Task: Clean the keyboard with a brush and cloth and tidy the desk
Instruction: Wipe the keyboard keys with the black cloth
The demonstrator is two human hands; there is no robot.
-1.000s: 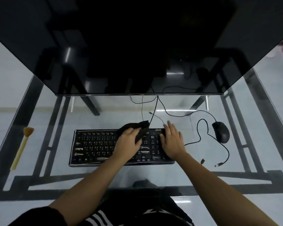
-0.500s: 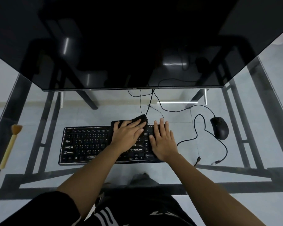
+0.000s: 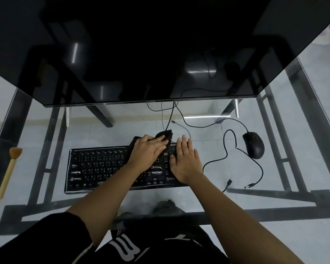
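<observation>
1. Head view shows the keyboard (image 3: pixel 122 168) lying flat on the glass tabletop (image 3: pixel 208 199), near the middle of its front edge, with its cable going to the back under the dark monitor (image 3: pixel 151 54).
2. The left hand (image 3: pixel 149 153) is spread flat and presses a dark cloth (image 3: pixel 165 134) on the upper right part of the keys; the cloth sticks out past the back edge of the keyboard. The fingers are stretched, not clenched, so the cloth is pinned under the palm rather than gripped.
3. The right hand (image 3: pixel 185 162) lies open and flat on the right end of the keyboard, holding nothing, and seems to steady it.
4. Risk, in my judgement: if the right hand lifts, a hard wipe can slide the keyboard on the smooth glass.
5. The cloth is close to the cable behind the keyboard; a stroke toward the back could catch it and drag the cable.
6. The mouse (image 3: pixel 254 144) sits toward the right edge, with its cord looped and loose plug ends near the front; a wide move of the right forearm may sweep them.
7. The brush (image 3: pixel 9 172) lies at the left edge, well apart from the hands; a push of the keyboard to the left could knock it off.
</observation>
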